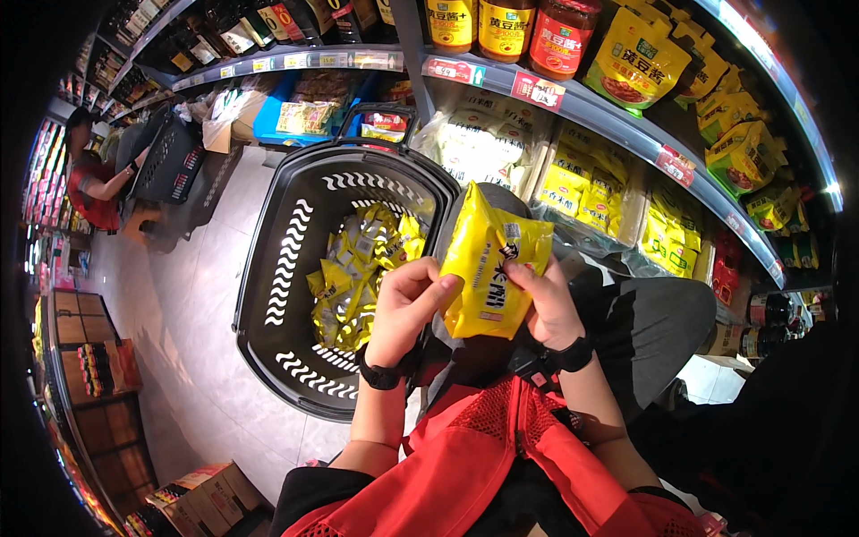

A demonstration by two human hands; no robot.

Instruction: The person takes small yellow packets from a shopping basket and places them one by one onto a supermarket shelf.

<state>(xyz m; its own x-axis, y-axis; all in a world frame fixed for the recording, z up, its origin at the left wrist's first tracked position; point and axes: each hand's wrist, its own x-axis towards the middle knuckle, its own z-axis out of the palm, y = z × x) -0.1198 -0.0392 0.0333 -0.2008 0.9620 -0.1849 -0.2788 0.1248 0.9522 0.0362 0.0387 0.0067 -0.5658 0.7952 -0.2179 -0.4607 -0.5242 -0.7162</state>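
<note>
While a soft yellow plastic pouch (483, 295) is held up by two bare hands, its left edge is pinched by the thumb and bent first finger of the left hand (401, 309). The pouch's right side is gripped by the right hand (550, 304), with the thumb pressed on the front. Whether the right fingers behind it are spread or pressed together cannot be told, as they are hidden.

With the pouch taken as the middle of a clock, a black plastic shopping basket (279, 340) is seen at nine o'clock. Its near rim is partly covered by the left hand and the pouch; how high they are held cannot be told. The basket's top is open, and a heap of yellow pouches (344, 277) is piled inside. Past its far rim, also at nine, a wide strip of pale tile floor (192, 304) is shown.

From twelve round to three, the way is edged by a curved grey shelf rail (617, 125). Under it, white pouches (483, 143) are stacked at twelve, and packed yellow pouches are set between one and two. Just past three, room is taken up by the right knee (684, 309). Near eight, well apart, a cardboard box (215, 501) is placed.
</note>
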